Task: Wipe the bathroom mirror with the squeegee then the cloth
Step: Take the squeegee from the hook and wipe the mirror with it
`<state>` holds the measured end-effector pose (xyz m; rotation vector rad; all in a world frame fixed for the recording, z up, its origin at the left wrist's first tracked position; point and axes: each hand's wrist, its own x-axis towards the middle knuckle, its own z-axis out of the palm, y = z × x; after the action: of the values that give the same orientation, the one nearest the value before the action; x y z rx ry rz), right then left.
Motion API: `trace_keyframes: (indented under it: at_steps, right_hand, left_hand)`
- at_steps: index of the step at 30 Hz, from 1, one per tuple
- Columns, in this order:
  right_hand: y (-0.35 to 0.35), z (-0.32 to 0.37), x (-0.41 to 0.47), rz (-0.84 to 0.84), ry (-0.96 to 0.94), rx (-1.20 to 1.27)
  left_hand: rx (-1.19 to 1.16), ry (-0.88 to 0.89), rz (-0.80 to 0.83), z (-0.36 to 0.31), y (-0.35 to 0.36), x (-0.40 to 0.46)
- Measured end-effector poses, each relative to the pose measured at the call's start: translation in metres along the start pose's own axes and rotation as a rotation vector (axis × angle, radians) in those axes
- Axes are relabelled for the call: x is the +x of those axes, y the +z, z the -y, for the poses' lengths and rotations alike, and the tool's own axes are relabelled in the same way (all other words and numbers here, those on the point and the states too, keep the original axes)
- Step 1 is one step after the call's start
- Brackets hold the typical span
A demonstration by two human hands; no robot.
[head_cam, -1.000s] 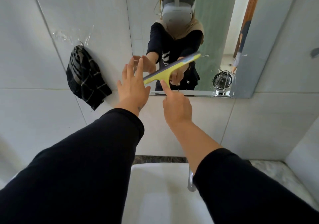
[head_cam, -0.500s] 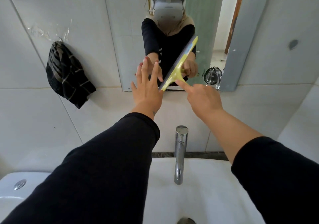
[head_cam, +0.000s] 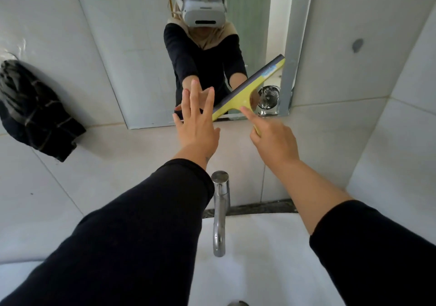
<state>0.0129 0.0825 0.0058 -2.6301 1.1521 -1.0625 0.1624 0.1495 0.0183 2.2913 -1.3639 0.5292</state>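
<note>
The mirror (head_cam: 141, 53) hangs on the tiled wall above the sink. My right hand (head_cam: 274, 139) grips the handle of a yellow-green squeegee (head_cam: 245, 91), index finger stretched along it. Its dark blade lies slanted against the mirror's lower right part, the upper end near the right edge. My left hand (head_cam: 197, 123) rests flat with fingers spread on the glass near the bottom edge, just left of the blade's lower end. A dark checked cloth (head_cam: 35, 112) hangs on the wall far left of the mirror.
A chrome tap (head_cam: 220, 211) rises over the white sink (head_cam: 259, 258) directly below my arms. A side wall closes in on the right. The mirror reflects a person with a headset and a small fan at the lower right corner.
The squeegee has swept right across the lower mirror and its blade has tilted. The left hand stays spread on the glass. My view has dropped, showing the tap and sink.
</note>
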Motion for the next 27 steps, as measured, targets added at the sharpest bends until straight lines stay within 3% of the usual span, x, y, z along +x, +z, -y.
trace_keyframes:
  at_steps: [14, 22, 27]
  right_hand:
    - [0.026, -0.013, -0.033, -0.043, 0.220, 0.250]
    - [0.010, -0.024, -0.060, 0.105, 0.244, 0.141]
    - [-0.048, -0.039, -0.064, 0.170, 0.284, -0.038]
  left_hand:
    - [-0.003, -0.012, -0.008, -0.001, 0.005, 0.001]
    - [0.044, 0.019, 0.012, -0.016, 0.004, -0.006]
    - [-0.158, 0.163, 0.034, -0.064, -0.010, -0.013]
